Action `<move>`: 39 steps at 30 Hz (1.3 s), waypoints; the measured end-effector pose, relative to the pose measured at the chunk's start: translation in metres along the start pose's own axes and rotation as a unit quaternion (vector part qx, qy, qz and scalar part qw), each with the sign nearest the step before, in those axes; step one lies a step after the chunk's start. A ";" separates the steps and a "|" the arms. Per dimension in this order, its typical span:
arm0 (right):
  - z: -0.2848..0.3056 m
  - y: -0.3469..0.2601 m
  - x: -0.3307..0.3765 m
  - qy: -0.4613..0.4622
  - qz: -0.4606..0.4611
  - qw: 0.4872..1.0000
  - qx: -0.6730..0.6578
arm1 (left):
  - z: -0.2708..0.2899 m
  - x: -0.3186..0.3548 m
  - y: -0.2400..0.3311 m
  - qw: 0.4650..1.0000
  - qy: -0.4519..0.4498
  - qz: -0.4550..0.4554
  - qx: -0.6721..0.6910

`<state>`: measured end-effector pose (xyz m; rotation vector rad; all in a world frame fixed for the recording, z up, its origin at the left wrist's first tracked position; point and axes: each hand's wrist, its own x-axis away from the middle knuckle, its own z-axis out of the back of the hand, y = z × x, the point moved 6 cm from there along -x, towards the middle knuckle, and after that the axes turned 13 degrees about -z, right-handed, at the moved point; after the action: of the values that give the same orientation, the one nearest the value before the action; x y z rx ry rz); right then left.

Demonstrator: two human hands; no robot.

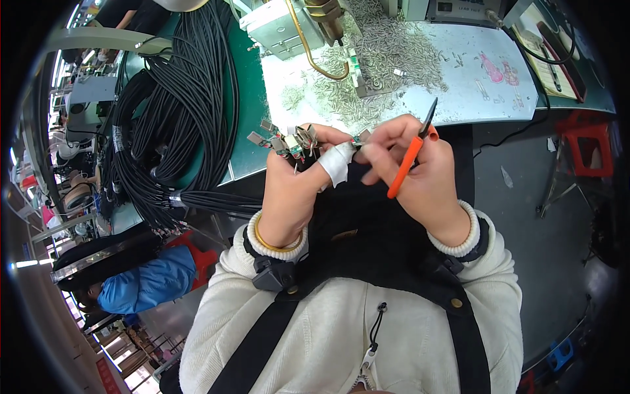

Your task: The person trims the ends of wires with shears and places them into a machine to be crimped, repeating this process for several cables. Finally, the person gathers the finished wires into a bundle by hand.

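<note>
My left hand (285, 197) is closed around a bunch of cable ends with small metal connectors (289, 143) that fan out past the fingers. White tape (337, 163) wraps its thumb. My right hand (426, 174) meets the left at the thumb tip, its thumb and forefinger pinched on a small connector piece (361, 138), mostly hidden by the fingers. Tucked in the right palm is a slim orange-handled hand tool (407, 165), its dark pointed tip facing up and away from me. Whether it is nippers or another cutter, I cannot tell.
Many small metal parts (400, 56) are scattered over the white work surface ahead. A machine with a brass-coloured head (326, 13) and a bent copper tube stands there. Coiled black cables (177, 98) cover the green bench at left. A red stool (586, 144) stands at right; a person in blue (147, 279) sits at left.
</note>
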<state>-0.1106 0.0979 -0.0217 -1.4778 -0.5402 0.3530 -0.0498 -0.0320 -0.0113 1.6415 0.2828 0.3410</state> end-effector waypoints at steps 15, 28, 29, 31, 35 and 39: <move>-0.010 0.015 0.004 -0.027 0.013 0.963 0.269 | 0.007 -0.020 0.000 1.000 -0.030 -0.001 0.002; 0.018 -0.005 -0.075 0.040 -0.044 0.998 -0.036 | 0.001 -0.085 -0.020 0.982 -0.054 0.078 0.166; 0.015 -0.005 -0.079 0.011 -0.065 0.996 -0.053 | 0.001 -0.086 -0.021 0.982 -0.064 0.079 0.161; 0.014 -0.005 -0.084 0.006 -0.085 0.995 -0.047 | 0.003 -0.088 -0.020 0.982 -0.065 0.078 0.158; 0.013 -0.002 -0.089 -0.006 -0.126 0.991 -0.038 | 0.002 -0.088 -0.016 0.984 -0.067 0.075 0.144; 0.012 -0.001 -0.089 -0.016 -0.125 0.990 -0.058 | 0.001 -0.088 -0.016 0.988 -0.058 0.068 0.123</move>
<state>-0.1914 0.0604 -0.0312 -1.4975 -0.7736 0.1499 -0.1300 -0.0648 -0.0316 1.9224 0.1284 0.3217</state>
